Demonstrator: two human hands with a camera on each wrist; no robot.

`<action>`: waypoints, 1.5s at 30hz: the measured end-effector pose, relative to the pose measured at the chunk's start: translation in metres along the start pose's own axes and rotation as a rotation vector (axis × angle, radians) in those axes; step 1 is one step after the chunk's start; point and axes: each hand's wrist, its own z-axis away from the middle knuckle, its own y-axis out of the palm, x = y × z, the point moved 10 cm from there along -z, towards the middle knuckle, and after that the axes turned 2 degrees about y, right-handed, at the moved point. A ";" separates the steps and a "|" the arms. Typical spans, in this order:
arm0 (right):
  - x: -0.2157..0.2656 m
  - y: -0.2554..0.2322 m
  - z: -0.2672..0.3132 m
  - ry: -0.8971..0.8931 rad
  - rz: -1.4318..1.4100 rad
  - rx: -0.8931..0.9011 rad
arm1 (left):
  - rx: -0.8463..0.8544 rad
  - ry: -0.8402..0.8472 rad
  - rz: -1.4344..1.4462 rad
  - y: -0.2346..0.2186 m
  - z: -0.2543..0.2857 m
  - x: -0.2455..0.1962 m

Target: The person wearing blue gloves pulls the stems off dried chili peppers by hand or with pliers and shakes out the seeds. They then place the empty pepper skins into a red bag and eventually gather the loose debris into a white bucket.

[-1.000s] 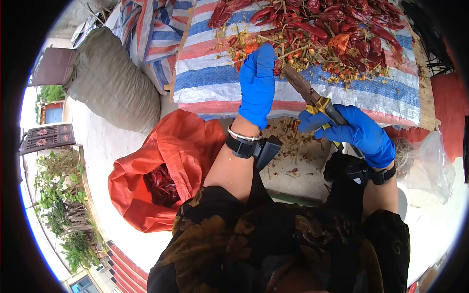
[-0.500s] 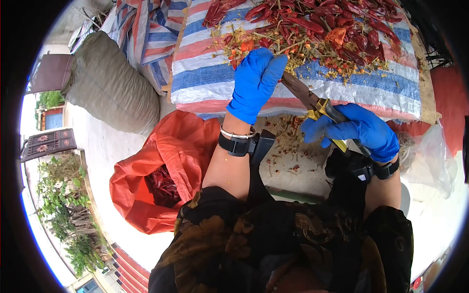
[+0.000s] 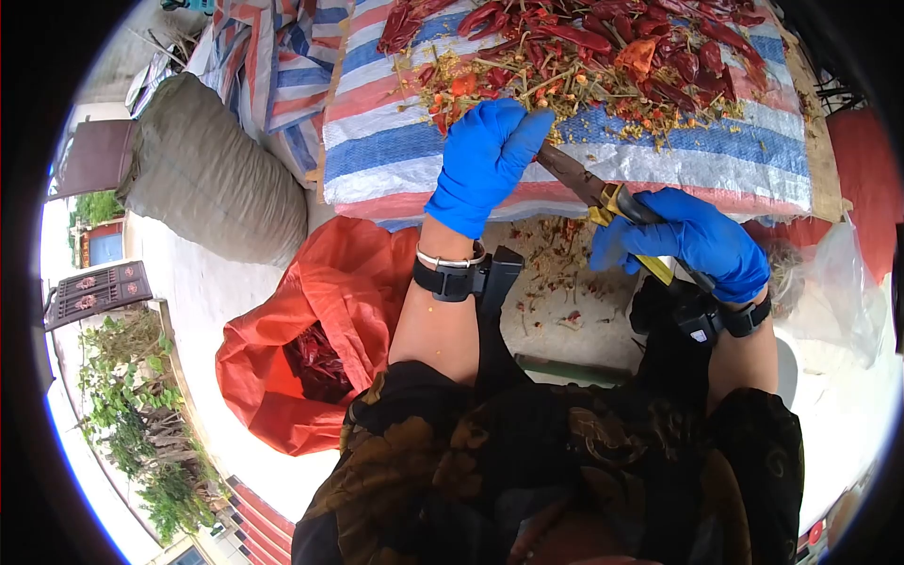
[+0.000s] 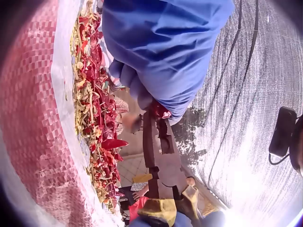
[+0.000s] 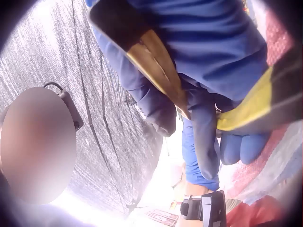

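Note:
My gloved left hand is curled at the near edge of the chili pile, pinching a dried red chili, mostly hidden inside the fingers. The rusty tips of a pair of pliers reach right up to that chili. Gripping the pliers by their yellow-and-black handles is my gloved right hand, to the right of the left one. In the left wrist view the plier jaws stand slightly apart, with their ends at the chili.
Dried chilies with stems and seeds lie heaped on a striped woven sheet. A red bag holding chilies is at lower left, beside a full grey sack. Scraps litter the floor; a clear plastic bag hangs at right.
My left hand has drawn back slightly from the pile, its fingers now curled toward the pliers. The plier tips, apart from that hand a second ago, now meet it.

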 end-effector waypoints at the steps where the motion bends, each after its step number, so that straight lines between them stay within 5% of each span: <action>1: 0.000 -0.001 -0.002 0.019 0.069 -0.004 | 0.001 0.000 -0.001 0.001 -0.001 -0.002; 3: 0.001 0.001 -0.004 0.037 0.138 -0.004 | -0.229 -0.124 0.170 -0.016 0.001 0.006; 7: 0.000 -0.001 -0.006 0.081 0.172 -0.049 | -0.360 -0.321 0.419 -0.013 0.012 0.027; 9: 0.001 0.002 -0.006 0.078 0.160 -0.038 | -0.446 -0.543 0.843 0.000 0.025 0.046; 12: 0.005 0.004 -0.006 0.043 0.037 -0.050 | -0.531 -0.570 1.241 0.016 0.023 0.048; 16: 0.001 0.005 -0.009 0.064 -0.042 0.008 | -0.583 -0.615 1.303 0.019 0.025 0.047; 25: -0.002 0.001 -0.010 -0.043 0.254 0.049 | -0.470 -0.586 0.773 -0.001 0.023 0.044; 30: 0.006 0.001 -0.007 -0.122 0.489 0.004 | -0.222 -0.434 0.342 0.000 0.011 0.038; 36: -0.005 0.000 -0.005 -0.020 0.361 0.071 | -0.375 -0.431 0.496 -0.002 0.012 0.038; 39: 0.001 -0.004 -0.007 -0.150 0.392 -0.002 | -0.258 -0.344 0.246 -0.003 0.005 0.030; 42: -0.007 -0.007 -0.013 -0.035 0.667 -0.096 | -0.217 -0.263 -0.096 -0.004 0.003 0.026; 45: -0.012 -0.018 -0.011 0.048 0.784 -0.254 | -0.212 -0.284 -0.109 -0.003 0.005 0.030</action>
